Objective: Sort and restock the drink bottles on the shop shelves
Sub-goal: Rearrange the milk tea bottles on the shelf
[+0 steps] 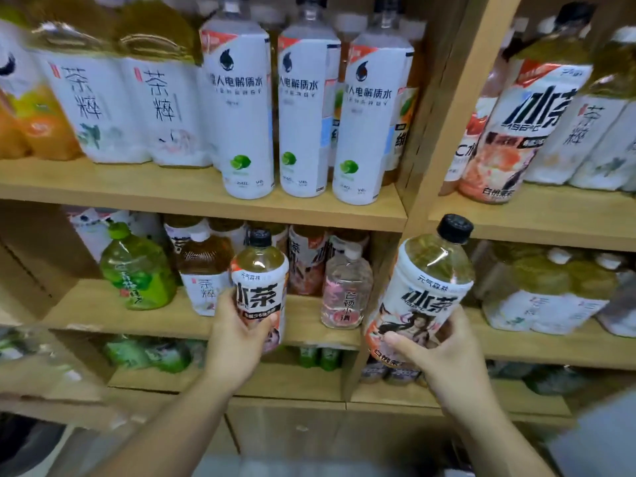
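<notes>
On the top shelf (pixel 137 182) the stock stands grouped by brand. Orange juice (pixel 34 129) is at the far left, then the white-label teas (pixel 103 108), then three water bottles (pixel 304 108) in a row at the front edge, labels out so a shopper can read them. The middle shelf (pixel 99 313) below is mixed: a green bottle (pixel 137 273), a brown tea (pixel 204 273) and, further along, a pink bottle (pixel 346 290) share one stretch. That stretch looks like the part that wants sorting.

The left hand (pixel 237 335) grips the left bottle (pixel 260 280), a black-capped iced tea, round its lower half, with the fingers wrapped behind and the thumb across the label. The bottle is upright at the shelf's front edge, just beside the brown tea. Whether its base rests on the board or hangs clear of it I cannot tell. The low grip keeps the label facing out.

Right of the pink bottle a wooden post (pixel 464 105) divides the bays. In front of it the right hand (pixel 437 342) holds the right bottle (pixel 430 287), the same brand, with the fingers curled round its lower label. It is in the air, tilted, with its cap leaning toward the right bay. A matching pair in the two hands suggests they are being gathered to stand together. A likely home is the right bay, where a similar iced tea (pixel 509 132) leans on the upper board, though that is a guess. Lower down, a tea pack (pixel 550 294) fills that bay's middle board.
</notes>
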Available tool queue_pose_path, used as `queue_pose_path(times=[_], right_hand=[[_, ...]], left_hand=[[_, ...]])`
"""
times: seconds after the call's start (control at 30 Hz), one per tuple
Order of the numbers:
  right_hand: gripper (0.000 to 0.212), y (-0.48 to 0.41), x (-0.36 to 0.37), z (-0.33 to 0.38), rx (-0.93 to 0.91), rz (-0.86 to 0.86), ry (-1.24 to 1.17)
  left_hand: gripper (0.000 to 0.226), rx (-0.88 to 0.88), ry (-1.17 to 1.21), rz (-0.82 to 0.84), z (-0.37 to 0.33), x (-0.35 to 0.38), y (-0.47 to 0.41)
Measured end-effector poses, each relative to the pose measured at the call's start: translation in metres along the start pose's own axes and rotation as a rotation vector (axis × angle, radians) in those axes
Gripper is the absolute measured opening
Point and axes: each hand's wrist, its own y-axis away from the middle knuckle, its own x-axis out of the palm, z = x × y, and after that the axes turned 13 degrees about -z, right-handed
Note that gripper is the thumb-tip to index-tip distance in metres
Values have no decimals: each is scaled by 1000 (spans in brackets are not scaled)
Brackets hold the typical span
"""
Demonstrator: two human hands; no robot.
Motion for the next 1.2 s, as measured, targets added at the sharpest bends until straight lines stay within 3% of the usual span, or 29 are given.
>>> queue_pose_path(times=[0.33,0.6,0.87,1.2], right_hand=[[71,19,16,-20,131,16,78],[70,19,46,-24,198,71,45],[74,19,106,-43,241,86,41],[68,22,179,-61,171,48,105]], left_hand=[[67,-73,-38,16,24,43,-34],[66,75,-192,1,52,34,-49],[70,110,-262,-85,61,40,-59],[64,135,-256,34,95,4,-43]])
